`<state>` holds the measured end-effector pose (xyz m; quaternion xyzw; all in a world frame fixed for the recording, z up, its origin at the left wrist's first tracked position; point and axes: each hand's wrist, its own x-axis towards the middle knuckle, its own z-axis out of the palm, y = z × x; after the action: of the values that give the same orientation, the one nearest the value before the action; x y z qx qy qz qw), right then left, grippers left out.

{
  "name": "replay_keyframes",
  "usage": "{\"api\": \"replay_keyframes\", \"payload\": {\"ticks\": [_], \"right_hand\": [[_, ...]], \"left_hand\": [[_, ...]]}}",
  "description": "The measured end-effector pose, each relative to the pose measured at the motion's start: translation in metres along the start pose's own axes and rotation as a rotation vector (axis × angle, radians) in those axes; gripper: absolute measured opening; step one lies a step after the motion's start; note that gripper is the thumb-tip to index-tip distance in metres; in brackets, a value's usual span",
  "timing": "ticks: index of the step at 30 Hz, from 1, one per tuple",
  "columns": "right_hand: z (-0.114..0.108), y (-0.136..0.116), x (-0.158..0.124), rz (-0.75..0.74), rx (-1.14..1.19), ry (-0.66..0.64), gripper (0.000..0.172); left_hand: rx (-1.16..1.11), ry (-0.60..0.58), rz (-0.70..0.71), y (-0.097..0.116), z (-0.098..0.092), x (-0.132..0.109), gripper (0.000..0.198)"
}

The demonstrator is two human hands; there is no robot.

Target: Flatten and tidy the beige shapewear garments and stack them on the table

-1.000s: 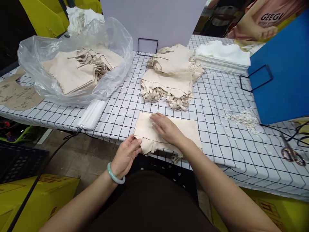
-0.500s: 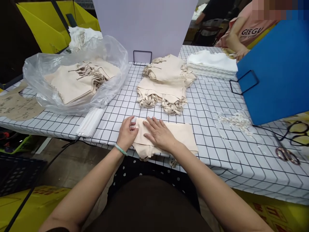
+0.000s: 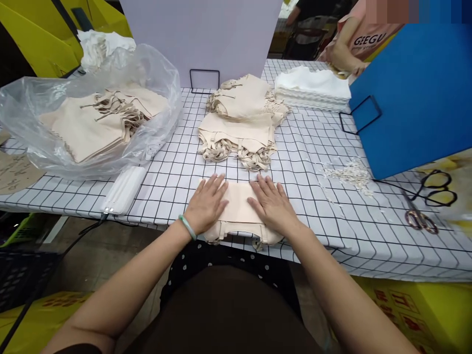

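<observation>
The left hand [image 3: 206,202] and right hand [image 3: 275,203] lie flat, fingers spread and gripping nothing, on a folded beige garment [image 3: 238,202] at the near edge of the table [image 3: 313,214]. It looks light, soft and floppy, likely best held at both ends. Beyond sits a garment pile [image 3: 238,129].

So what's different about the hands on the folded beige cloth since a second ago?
The left hand let go of the near-left corner of the folded beige cloth and moved forward to lie flat on its left side. The right hand moved right, onto the cloth's right side. The clear plastic bag and stacked white fabric stayed on the table.
</observation>
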<state>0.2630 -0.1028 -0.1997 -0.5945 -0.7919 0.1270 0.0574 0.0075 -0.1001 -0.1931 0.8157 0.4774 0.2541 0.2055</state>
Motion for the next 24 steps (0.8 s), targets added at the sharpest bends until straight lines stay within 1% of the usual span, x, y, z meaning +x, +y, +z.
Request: {"api": "replay_keyframes", "payload": {"ticks": [1,2,4,6,8,10,11,14,16,18,19,20,22,23,24], "right_hand": [[0.003,0.003,-0.001,0.000,-0.009,-0.012,0.068],[0.004,0.007,-0.002,-0.003,-0.017,-0.013,0.068],[0.005,0.015,-0.006,0.004,-0.026,-0.011,0.068],[0.003,0.021,-0.011,0.040,-0.038,-0.012,0.069],[0.001,0.024,-0.017,0.077,-0.059,0.001,0.070],[0.002,0.023,-0.022,0.088,-0.089,0.048,0.070],[0.004,0.021,-0.025,0.082,-0.098,0.075,0.069],[0.013,0.017,-0.031,0.027,-0.082,0.113,0.068],[0.018,0.016,-0.031,-0.010,-0.044,0.126,0.067],[0.017,0.016,-0.022,-0.040,0.020,0.198,0.060],[0.014,0.017,-0.013,-0.055,0.072,0.253,0.055],[0.009,0.017,0.001,-0.065,0.138,0.315,0.049],[-0.006,0.021,0.040,-0.023,0.279,0.441,0.038],[-0.015,0.024,0.065,0.021,0.338,0.492,0.034],[-0.023,0.029,0.091,0.107,0.369,0.540,0.028]], "left_hand": [[0.025,-0.088,-0.023,0.000,0.003,-0.001,0.053],[0.051,-0.147,-0.058,-0.002,0.005,-0.002,0.059],[0.099,-0.195,-0.112,-0.007,0.005,-0.003,0.068],[0.129,-0.202,-0.132,-0.011,0.002,-0.002,0.072],[0.167,-0.171,-0.144,-0.009,-0.002,-0.002,0.072],[0.214,-0.126,-0.135,-0.004,-0.003,-0.004,0.071],[0.233,-0.124,-0.121,-0.001,-0.002,-0.006,0.069],[0.282,-0.205,-0.088,0.005,-0.001,-0.010,0.064],[0.314,-0.239,-0.081,0.008,-0.001,-0.005,0.063],[0.327,-0.189,-0.053,0.008,-0.002,0.014,0.060],[0.318,-0.142,-0.028,0.007,-0.003,0.030,0.058],[0.299,-0.088,-0.001,0.005,-0.006,0.051,0.054],[0.253,0.017,0.013,-0.006,-0.015,0.102,0.046],[0.244,0.062,-0.035,-0.014,-0.021,0.130,0.042],[0.261,0.119,-0.150,-0.024,-0.027,0.157,0.040]]}}
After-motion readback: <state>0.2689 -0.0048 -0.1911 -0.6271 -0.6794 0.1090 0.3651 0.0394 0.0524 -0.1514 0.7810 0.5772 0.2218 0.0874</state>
